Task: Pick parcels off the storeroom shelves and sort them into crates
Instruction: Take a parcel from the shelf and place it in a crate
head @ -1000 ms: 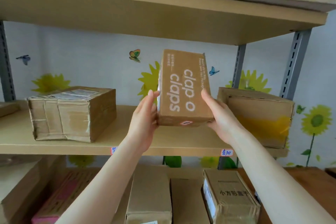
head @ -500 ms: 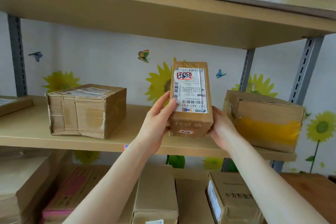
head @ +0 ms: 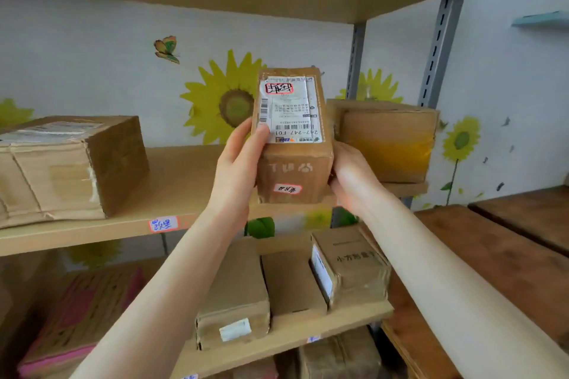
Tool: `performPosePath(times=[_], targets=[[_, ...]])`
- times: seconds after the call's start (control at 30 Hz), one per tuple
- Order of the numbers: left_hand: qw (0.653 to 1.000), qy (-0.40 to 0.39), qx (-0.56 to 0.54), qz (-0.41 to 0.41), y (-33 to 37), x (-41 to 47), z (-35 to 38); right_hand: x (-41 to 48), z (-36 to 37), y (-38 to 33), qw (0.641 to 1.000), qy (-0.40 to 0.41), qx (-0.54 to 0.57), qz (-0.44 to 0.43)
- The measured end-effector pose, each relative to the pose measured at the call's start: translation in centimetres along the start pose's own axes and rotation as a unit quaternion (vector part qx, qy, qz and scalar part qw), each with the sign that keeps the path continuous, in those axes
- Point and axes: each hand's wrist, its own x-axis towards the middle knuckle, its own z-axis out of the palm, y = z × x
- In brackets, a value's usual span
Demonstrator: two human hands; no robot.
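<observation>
I hold a small brown cardboard parcel (head: 292,144) in front of the middle shelf (head: 172,188), with both hands around it. Its white shipping label with a barcode and a red-framed sticker faces me, upside down. My left hand (head: 237,166) grips its left side, thumb on the label's lower corner. My right hand (head: 351,175) supports the right side and underside. A small red-edged sticker sits on the parcel's lower face.
A large taped box (head: 70,166) lies on the middle shelf at left, and a box with yellow tape (head: 385,138) stands at right. Several brown parcels (head: 348,268) sit on the lower shelf, a pink-striped one (head: 80,320) at lower left. Wooden tabletops (head: 492,258) are at right.
The parcel was turned from its printed "clap o claps" face to its label face. My view has dropped and moved closer, so more of the lower shelf shows.
</observation>
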Motion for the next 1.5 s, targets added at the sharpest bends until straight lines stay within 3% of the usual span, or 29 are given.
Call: performPosePath(times=[0.2, 0.33, 0.53, 0.67, 0.83, 0.97, 1.07, 1.2, 1.33, 1.5], targets=[[0.999, 0.004, -0.029, 0.027, -1.5, -5.8, 4.0, -6.7, -5.2, 0.9, 0.999, 0.036, 0.019, 0.006], [0.998, -0.002, -0.059, -0.015, -4.2, -11.9, 8.5, -13.2, -11.9, 2.9, 0.998, 0.054, -0.013, 0.027], [0.982, -0.116, -0.062, -0.132, -10.6, -23.8, 22.0, -24.8, -28.8, 6.2, 0.979, 0.164, -0.041, 0.111], [0.957, -0.201, -0.073, -0.196, -14.3, -32.8, 31.7, -34.0, -40.0, 8.1, 0.941, 0.287, -0.051, 0.17], [0.891, -0.342, -0.046, -0.295, -18.5, -43.6, 41.5, -46.2, -50.4, 10.8, 0.868, 0.433, -0.055, 0.236], [0.823, -0.451, -0.023, -0.344, -21.5, -51.3, 47.9, -54.4, -55.6, 12.3, 0.82, 0.499, 0.014, 0.279], [0.765, -0.51, -0.012, -0.393, -24.3, -56.9, 51.9, -60.0, -58.7, 14.2, 0.802, 0.524, 0.049, 0.283], [0.668, -0.57, 0.02, -0.478, -30.2, -64.3, 56.0, -66.4, -63.4, 19.4, 0.744, 0.579, 0.099, 0.318], [0.62, -0.568, 0.106, -0.53, -37.3, -71.9, 58.0, -71.2, -67.9, 27.3, 0.679, 0.62, 0.128, 0.372], [0.58, -0.528, 0.204, -0.586, -48.8, -80.3, 58.7, -75.5, -72.8, 40.5, 0.634, 0.626, 0.144, 0.43]])
